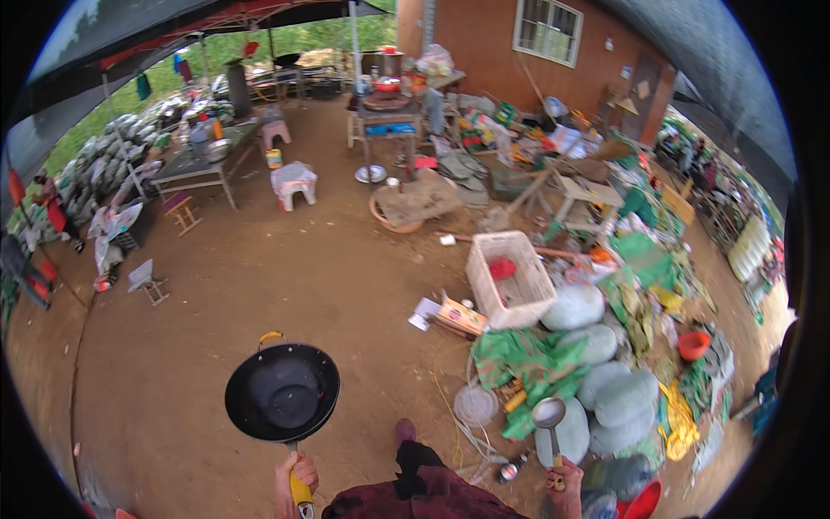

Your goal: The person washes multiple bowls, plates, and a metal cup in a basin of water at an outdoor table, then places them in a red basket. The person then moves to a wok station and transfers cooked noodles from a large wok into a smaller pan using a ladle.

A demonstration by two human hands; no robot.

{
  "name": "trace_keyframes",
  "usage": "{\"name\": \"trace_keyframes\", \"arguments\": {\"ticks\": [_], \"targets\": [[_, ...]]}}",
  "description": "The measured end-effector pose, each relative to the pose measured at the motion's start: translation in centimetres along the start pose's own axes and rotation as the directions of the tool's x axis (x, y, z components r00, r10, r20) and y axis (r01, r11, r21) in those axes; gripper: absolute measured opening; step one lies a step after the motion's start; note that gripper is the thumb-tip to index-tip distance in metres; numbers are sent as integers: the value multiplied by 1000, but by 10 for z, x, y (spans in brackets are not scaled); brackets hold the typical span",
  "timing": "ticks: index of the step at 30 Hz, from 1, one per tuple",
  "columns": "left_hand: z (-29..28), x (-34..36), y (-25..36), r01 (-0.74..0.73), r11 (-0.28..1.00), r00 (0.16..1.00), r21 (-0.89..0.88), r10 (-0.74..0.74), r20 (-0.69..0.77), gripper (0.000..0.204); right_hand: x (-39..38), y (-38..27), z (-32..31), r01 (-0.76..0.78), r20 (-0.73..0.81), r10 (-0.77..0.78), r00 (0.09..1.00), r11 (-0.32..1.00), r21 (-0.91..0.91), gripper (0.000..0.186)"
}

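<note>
A black wok (283,394) is held out in front of me at the lower left, with a yellow long handle and a small yellow loop grip on its far rim. My left hand (296,477) is closed round the long handle. Inside the wok there is a little shine at the bottom; I cannot make out any contents. My right hand (565,478) grips the handle of a metal ladle (549,413), whose round bowl points up and away from me. The ladle is well apart from the wok, over grey-blue sacks.
To my right lie rounded grey sacks (624,398), green sheeting (527,359) and a white crate (510,281) holding something red. Ahead are a stool (295,183), a low basin with a board (419,201) on it, and a long table (203,169) at the left. Brown ground (190,294) stretches before me.
</note>
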State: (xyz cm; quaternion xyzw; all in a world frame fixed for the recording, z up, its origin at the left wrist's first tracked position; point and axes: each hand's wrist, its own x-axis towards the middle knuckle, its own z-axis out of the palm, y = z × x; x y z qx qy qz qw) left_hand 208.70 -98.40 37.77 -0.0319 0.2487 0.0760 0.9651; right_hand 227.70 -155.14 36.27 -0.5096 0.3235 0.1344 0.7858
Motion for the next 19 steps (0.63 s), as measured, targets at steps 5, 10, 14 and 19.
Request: {"name": "trace_keyframes", "arguments": {"ticks": [5, 10, 14, 19], "targets": [[-6, 63, 57, -225, 972, 973, -69, 220, -75, 10, 123, -31, 160, 53, 153, -33, 988, 990, -127, 38], [58, 117, 98, -346, 894, 802, 284, 439, -405, 38, 187, -64, 401, 24, 503, 126, 855, 959, -282, 42], [120, 154, 122, -446, 872, 687, 202, 478, -547, 37, 206, -59, 616, 32, 708, 350, 614, 884, -465, 62], [143, 228, 218, -465, 885, 875, 0, 459, -152, 14, 209, -16, 818, 60, 825, 502, 259, 845, -532, 70]]}}
